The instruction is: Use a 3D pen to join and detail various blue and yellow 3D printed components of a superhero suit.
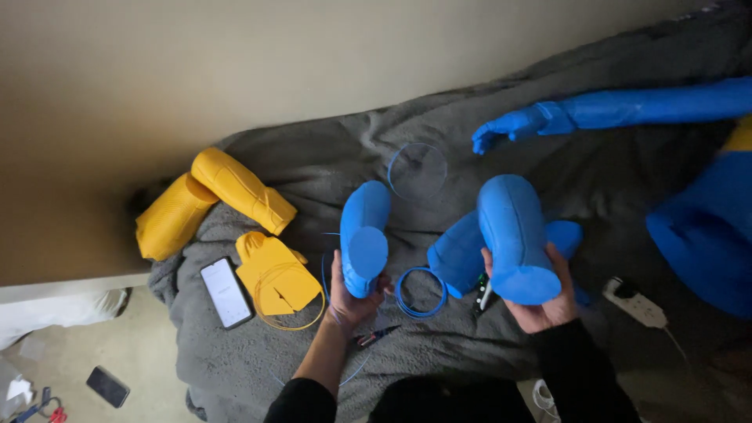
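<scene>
A rumpled grey fleece blanket [486,141] covers the surface where the work is spread out. Judging by what lies on it, the build looks partway through: a large blue plastic body section [705,235] with a long blue plastic arm and moulded hand [595,110] already looks joined at the right edge, while the rest lies loose. The right hand [544,301] cups from below a big rounded blue plastic limb shell [513,235], its grip wrapped wide around the flat end. The left hand [348,294] closes its grip round the base of a smaller blue plastic limb shell [364,235], held upright, apart from the bigger one. Another blue shell [458,254] rests on the blanket between them. To the left, two ribbed yellow plastic limb pieces [211,200] and a flat yellow plastic part [274,274] lie untouched, beside a white-screened phone [225,291].

The blue body runs out of frame, so its joints are unclear. Small tools near a blue filament coil [421,291] are hard to identify; a white power strip [634,301] is partly visible.
</scene>
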